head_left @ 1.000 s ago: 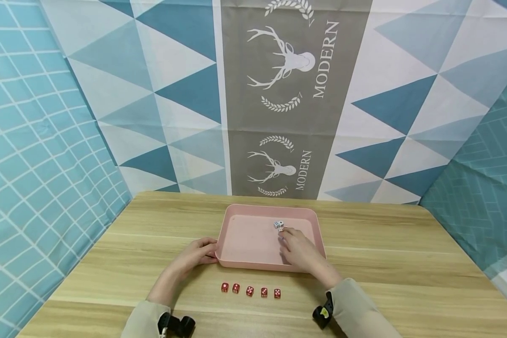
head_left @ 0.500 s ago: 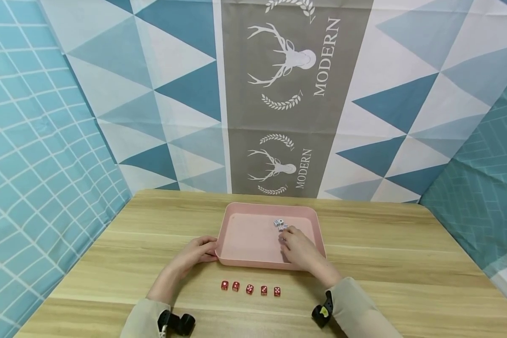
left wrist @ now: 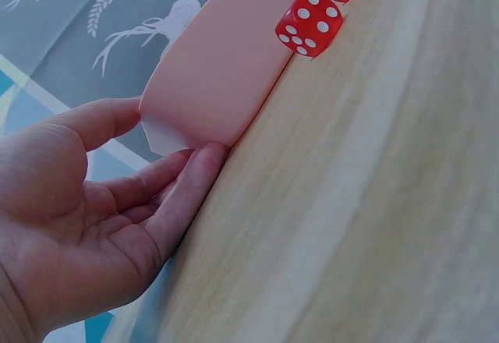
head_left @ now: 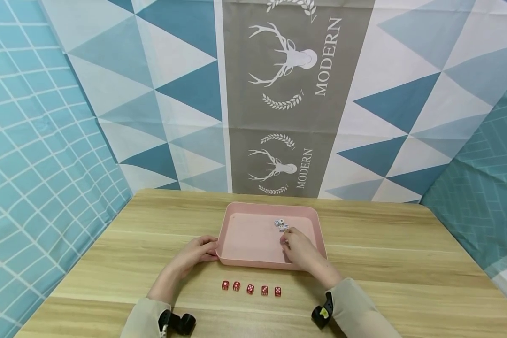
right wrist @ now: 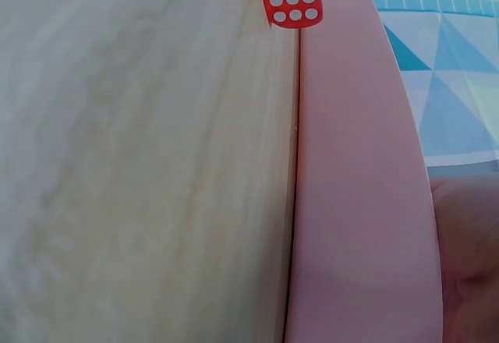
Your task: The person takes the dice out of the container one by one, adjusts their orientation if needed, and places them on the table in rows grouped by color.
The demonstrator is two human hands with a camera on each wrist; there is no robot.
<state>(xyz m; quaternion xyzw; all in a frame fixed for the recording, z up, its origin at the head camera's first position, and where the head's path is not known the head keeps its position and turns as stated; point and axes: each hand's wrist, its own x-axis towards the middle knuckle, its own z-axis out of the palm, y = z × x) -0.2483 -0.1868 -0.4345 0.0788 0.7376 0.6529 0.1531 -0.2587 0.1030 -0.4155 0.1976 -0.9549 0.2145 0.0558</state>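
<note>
A shallow pink tray (head_left: 270,265) lies on the wooden table. My left hand (head_left: 197,250) grips its near left corner; in the left wrist view the thumb is at the rim and the fingers (left wrist: 195,167) are at the lower edge. Inside the tray, at the right, my right hand (head_left: 299,249) pinches a small white die (head_left: 286,242), mostly covered by the fingertips. Several white dice (head_left: 281,225) lie grouped just beyond it. In the right wrist view the tray's wall (right wrist: 359,187) hides most of the right hand (right wrist: 472,257).
A row of several red dice (head_left: 250,289) stands on the wood in front of the tray, between my forearms. A patterned cloth backdrop (head_left: 186,117) rises behind the table's far edge, and blue tile-print cloth (head_left: 46,141) hangs at the left.
The right hand's fingertips have drawn slightly back from the white dice group, and more of those dice now show. My left hand stays on the tray's corner.
</note>
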